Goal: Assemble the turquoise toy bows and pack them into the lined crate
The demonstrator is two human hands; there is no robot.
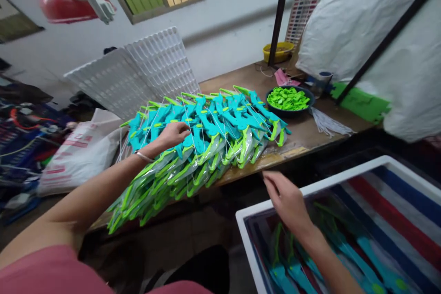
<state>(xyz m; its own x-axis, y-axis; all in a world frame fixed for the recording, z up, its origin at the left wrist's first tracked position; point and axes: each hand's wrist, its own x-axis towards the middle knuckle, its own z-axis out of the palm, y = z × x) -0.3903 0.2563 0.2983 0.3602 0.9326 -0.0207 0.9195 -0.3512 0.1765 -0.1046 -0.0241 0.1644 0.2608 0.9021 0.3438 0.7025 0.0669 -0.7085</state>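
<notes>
A fanned stack of teal and lime-green toy bows (pixel 206 138) in clear sleeves lies across the wooden table (pixel 303 133). My left hand (pixel 174 134) rests on top of the stack with its fingers curled onto one bow. My right hand (pixel 284 200) hovers open, fingers stretched out, between the table's front edge and a white-rimmed bin (pixel 248 239). More teal bows (pixel 344 248) lie inside that bin.
A dark bowl of lime-green small parts (pixel 288 98) sits at the table's back right, beside a bundle of white strings (pixel 329 124). White plastic trays (pixel 138 73) lean on the wall. A white sack (pixel 79 151) stands at left, a yellow bowl (pixel 277 50) behind.
</notes>
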